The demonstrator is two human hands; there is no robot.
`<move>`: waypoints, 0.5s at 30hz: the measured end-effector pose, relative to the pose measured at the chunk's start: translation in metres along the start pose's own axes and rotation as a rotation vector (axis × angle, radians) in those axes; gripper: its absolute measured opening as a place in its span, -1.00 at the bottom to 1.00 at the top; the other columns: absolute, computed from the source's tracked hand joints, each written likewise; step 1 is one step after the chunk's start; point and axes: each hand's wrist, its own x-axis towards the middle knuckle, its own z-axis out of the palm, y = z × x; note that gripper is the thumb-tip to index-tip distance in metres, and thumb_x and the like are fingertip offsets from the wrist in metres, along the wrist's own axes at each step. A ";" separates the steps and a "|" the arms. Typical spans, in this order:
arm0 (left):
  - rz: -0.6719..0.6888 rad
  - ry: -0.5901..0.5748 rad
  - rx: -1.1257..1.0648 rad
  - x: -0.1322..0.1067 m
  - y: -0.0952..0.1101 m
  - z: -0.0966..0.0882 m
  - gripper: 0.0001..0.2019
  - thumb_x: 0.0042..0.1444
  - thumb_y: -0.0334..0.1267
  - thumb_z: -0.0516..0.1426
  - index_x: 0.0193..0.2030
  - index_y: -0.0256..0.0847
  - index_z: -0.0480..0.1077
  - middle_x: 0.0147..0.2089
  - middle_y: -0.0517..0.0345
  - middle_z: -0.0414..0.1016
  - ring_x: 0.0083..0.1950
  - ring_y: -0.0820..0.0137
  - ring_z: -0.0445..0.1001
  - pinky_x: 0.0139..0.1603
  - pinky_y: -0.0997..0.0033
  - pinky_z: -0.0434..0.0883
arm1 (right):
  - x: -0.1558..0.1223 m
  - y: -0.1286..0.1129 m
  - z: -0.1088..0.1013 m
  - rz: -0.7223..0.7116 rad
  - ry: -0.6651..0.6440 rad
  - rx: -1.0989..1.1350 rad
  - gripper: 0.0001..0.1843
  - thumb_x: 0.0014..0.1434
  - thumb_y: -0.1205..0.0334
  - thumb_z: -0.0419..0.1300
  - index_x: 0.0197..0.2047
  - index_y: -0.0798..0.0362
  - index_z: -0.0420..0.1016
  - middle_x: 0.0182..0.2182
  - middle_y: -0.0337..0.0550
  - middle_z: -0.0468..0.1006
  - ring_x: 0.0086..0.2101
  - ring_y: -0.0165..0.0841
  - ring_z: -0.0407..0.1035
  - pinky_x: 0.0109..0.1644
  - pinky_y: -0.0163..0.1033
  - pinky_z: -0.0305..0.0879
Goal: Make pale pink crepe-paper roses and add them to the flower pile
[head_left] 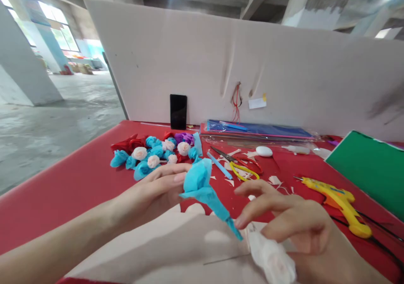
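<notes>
My left hand (158,189) pinches a light blue crepe-paper flower (202,187) by its rolled head, the thin twisted stem slanting down to the right. My right hand (290,221) hovers just right of the stem tip with thumb and forefinger stretched out, while its lower fingers curl round a white crumpled paper flower (273,261). Both hands work above a pale sheet (164,242) lying on the red table (63,187).
A heap of blue, white, red and purple paper flowers (154,151) lies beyond my left hand. Scissors (240,164), a blue stick (220,166), a yellow glue gun (341,200), stacked coloured sheets (259,130), a green sheet (369,166) and a black phone (178,111) sit further back.
</notes>
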 end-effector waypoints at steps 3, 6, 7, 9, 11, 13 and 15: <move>0.009 -0.051 -0.009 0.012 0.003 0.018 -0.78 0.09 -0.10 0.22 -0.47 -0.18 0.48 -0.50 0.23 0.48 -0.48 0.45 0.45 -0.38 0.43 0.44 | -0.002 -0.006 0.001 0.090 -0.032 0.035 -0.49 0.01 0.44 0.38 -0.13 -0.45 0.58 -0.17 -0.35 0.67 0.04 -0.27 0.43 0.27 -0.02 0.13; 0.036 -0.046 0.000 0.020 0.003 0.027 -0.78 0.06 -0.08 0.23 -0.46 -0.17 0.46 -0.48 0.22 0.48 -0.42 0.39 0.48 -0.32 0.38 0.47 | -0.001 -0.010 0.001 0.112 -0.038 0.097 -0.51 0.03 0.43 0.37 -0.12 -0.42 0.58 -0.15 -0.33 0.66 -0.05 -0.32 0.50 0.26 -0.04 0.16; 0.046 -0.038 0.006 0.022 0.003 0.029 -0.79 0.07 -0.08 0.22 -0.44 -0.17 0.47 -0.46 0.21 0.49 -0.39 0.38 0.49 -0.29 0.37 0.47 | -0.001 -0.011 0.000 0.118 -0.033 0.121 -0.52 0.04 0.43 0.35 -0.11 -0.40 0.58 -0.14 -0.32 0.66 -0.08 -0.33 0.51 0.22 -0.05 0.22; 0.072 -0.021 0.023 0.025 0.001 0.031 -0.81 0.12 -0.12 0.18 -0.41 -0.17 0.48 -0.43 0.21 0.51 -0.34 0.39 0.50 -0.23 0.38 0.48 | 0.000 -0.012 0.001 0.150 -0.022 0.168 -0.57 0.05 0.44 0.34 -0.13 -0.33 0.61 -0.14 -0.28 0.66 -0.12 -0.33 0.53 0.12 -0.09 0.34; 0.113 0.006 0.042 0.025 -0.001 0.033 -0.77 0.21 -0.13 0.09 -0.36 -0.15 0.50 -0.37 0.22 0.53 -0.29 0.40 0.51 -0.16 0.39 0.47 | 0.001 -0.011 0.002 0.198 0.005 0.251 -0.67 0.05 0.42 0.34 -0.21 -0.25 0.65 -0.17 -0.24 0.66 -0.15 -0.31 0.53 0.03 -0.14 0.40; 0.165 0.058 0.066 0.023 -0.003 0.033 -0.70 0.29 -0.11 -0.02 -0.26 -0.10 0.51 -0.26 0.22 0.56 -0.18 0.40 0.51 -0.10 0.41 0.45 | 0.002 -0.009 0.004 0.257 0.043 0.381 -0.81 0.05 0.33 0.35 -0.27 -0.16 0.68 -0.20 -0.20 0.66 -0.14 -0.29 0.52 -0.02 -0.17 0.42; 0.221 0.142 0.102 0.018 -0.004 0.031 -0.73 0.31 -0.11 -0.03 -0.17 -0.03 0.50 -0.15 0.27 0.56 -0.06 0.44 0.46 -0.03 0.49 0.40 | 0.002 -0.007 0.006 0.300 0.106 0.533 -0.89 0.05 0.23 0.35 -0.29 -0.10 0.68 -0.23 -0.19 0.66 -0.13 -0.30 0.50 -0.01 -0.21 0.40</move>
